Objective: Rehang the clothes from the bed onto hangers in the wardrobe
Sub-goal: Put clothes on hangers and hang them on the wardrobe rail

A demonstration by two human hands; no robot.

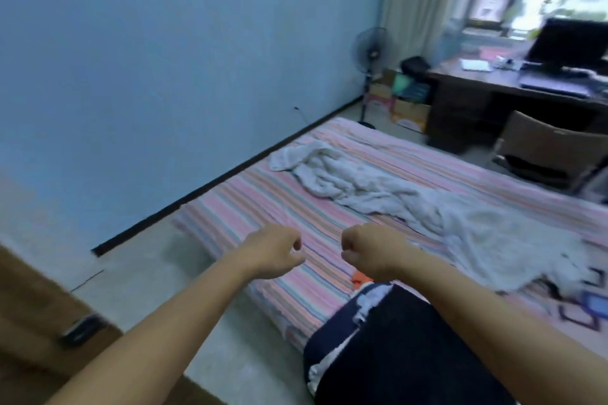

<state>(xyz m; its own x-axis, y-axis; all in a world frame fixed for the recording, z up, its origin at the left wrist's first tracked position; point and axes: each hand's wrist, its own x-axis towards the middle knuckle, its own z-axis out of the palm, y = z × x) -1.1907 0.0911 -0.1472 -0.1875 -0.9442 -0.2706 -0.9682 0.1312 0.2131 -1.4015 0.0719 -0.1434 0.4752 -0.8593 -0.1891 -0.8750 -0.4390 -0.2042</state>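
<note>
I see both arms stretched out over the near corner of the bed [250, 207], which wears a pink striped sheet. The left hand [273, 248] has its fingers [296, 245] curled into a loose fist, holding nothing. The right hand [370, 248] is clenched the same way, also bare, just beside the left with a small gap between them. A dark garment [404, 348] with white trim lies on the bed's near edge, under the right forearm. A crumpled white cloth [362, 184] sprawls across the middle of the bed, well beyond both hands. Far back stand a fan [371, 49], a bench [487, 85] with a monitor [572, 43], and a chair [546, 145].
</note>
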